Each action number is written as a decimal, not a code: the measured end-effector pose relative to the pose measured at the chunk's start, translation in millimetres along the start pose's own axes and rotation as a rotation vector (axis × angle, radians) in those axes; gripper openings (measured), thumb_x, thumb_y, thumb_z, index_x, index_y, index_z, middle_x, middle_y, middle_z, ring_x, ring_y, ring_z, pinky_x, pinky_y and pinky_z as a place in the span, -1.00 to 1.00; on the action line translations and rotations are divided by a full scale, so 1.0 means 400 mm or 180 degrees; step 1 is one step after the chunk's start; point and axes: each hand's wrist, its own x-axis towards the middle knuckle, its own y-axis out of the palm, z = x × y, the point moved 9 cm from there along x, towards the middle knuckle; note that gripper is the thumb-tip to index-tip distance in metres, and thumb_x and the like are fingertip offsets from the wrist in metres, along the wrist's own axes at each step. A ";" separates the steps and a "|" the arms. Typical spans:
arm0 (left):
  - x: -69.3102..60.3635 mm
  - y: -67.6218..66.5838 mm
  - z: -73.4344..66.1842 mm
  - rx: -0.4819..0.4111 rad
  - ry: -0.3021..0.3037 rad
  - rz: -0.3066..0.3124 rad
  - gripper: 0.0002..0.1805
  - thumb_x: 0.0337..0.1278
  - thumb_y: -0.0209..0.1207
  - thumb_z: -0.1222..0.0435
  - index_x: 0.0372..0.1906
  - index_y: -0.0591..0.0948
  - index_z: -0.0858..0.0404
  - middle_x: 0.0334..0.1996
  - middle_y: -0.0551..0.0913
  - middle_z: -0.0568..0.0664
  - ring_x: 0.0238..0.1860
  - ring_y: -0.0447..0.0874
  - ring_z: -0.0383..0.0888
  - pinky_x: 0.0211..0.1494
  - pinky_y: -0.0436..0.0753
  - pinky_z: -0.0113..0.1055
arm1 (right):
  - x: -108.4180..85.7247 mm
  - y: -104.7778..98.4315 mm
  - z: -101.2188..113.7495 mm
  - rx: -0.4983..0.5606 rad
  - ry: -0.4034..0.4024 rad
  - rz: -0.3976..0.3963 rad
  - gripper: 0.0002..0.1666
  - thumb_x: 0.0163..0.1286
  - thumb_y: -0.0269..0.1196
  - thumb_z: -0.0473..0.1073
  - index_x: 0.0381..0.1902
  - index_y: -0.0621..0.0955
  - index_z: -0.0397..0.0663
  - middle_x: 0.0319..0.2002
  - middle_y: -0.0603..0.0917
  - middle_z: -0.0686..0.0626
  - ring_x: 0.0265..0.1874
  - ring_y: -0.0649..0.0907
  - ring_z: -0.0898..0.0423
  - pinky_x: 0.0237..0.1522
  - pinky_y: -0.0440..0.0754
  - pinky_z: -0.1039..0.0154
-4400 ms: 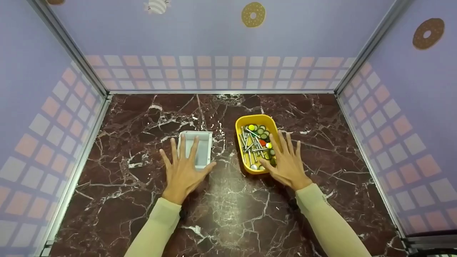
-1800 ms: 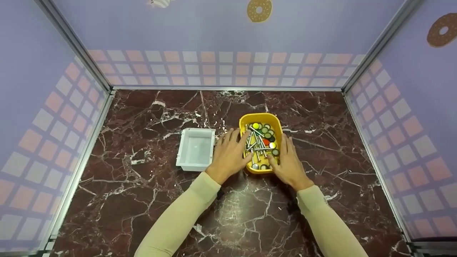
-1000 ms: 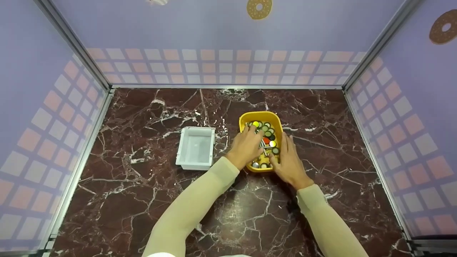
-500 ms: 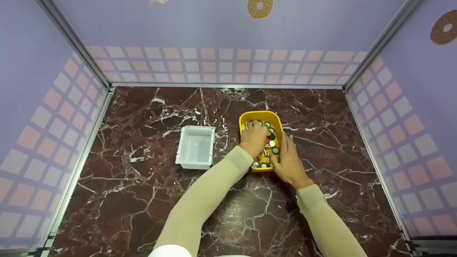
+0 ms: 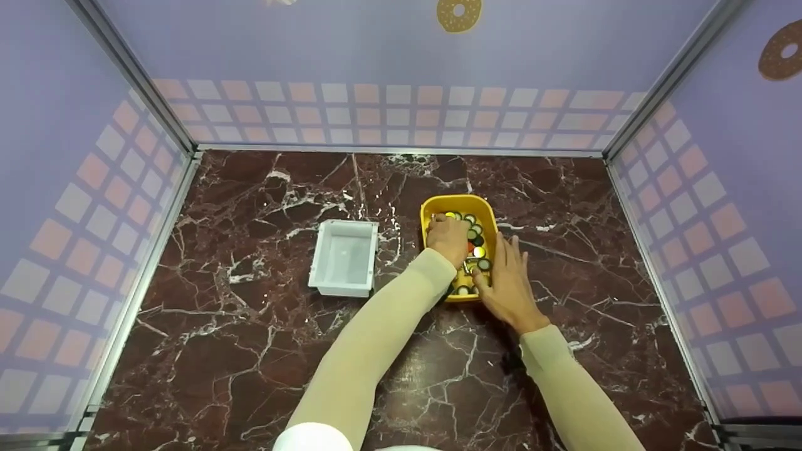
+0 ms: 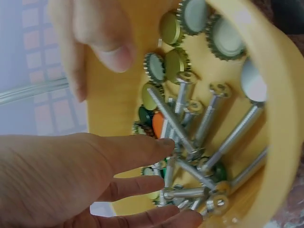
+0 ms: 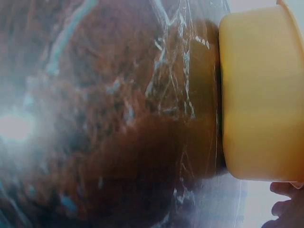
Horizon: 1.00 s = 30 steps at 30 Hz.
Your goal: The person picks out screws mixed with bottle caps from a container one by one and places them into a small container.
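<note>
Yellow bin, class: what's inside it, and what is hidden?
The yellow bin holds metal bolts and bottle caps. In the head view the left hand covers some of them; anything directly beneath the metal bolts cannot be seen.

I have room between the white box [image 5: 343,290] and the yellow tub [image 5: 457,203]; my left sleeve [image 5: 376,338] crosses over the near end.

Dk red-brown marbled tabletop [image 5: 219,351], wht veins. Lilac back wall [image 5: 351,44] shows pink/wht checks [image 5: 398,117] low down, donut print [image 5: 459,24] up top. R wall [image 5: 708,94]: 2nd donut [image 5: 772,53]. Metal rail [image 5: 313,148] runs along tabletop rear.
</note>
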 end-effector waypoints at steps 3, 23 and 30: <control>0.040 0.039 -0.003 0.0124 -0.0021 -0.0138 -0.65 0.74 0.32 0.14 0.40 0.86 -0.01 0.28 0.84 0.27 0.03 0.90 0.13 0.01 0.96 -0.10 | -0.004 -0.001 0.005 -0.0040 0.0022 -0.0015 0.16 0.71 0.22 0.11 0.90 -0.03 -0.41 0.85 0.17 -0.49 0.91 -0.03 -0.53 0.87 -0.09 -0.64; 0.068 0.059 0.019 -0.0259 0.0125 -0.0286 -0.69 0.74 0.26 0.31 0.32 0.87 0.14 0.20 0.90 0.17 0.18 0.92 0.07 0.07 0.96 0.03 | -0.004 0.003 0.002 0.0311 0.0068 0.0160 0.15 0.67 0.25 -0.04 0.91 -0.06 -0.32 0.77 0.28 -0.48 0.77 0.39 -0.41 0.84 0.36 -0.35; 0.110 0.106 0.033 -0.0430 0.0268 -0.0327 -0.74 0.69 0.34 0.23 0.24 0.90 0.09 0.16 0.93 0.07 0.16 0.97 0.05 0.09 0.98 -0.05 | -0.007 0.011 0.006 0.0014 -0.0132 0.0075 0.15 0.65 0.16 0.01 0.91 -0.07 -0.39 0.84 0.16 -0.52 0.85 0.22 -0.49 0.90 0.06 -0.51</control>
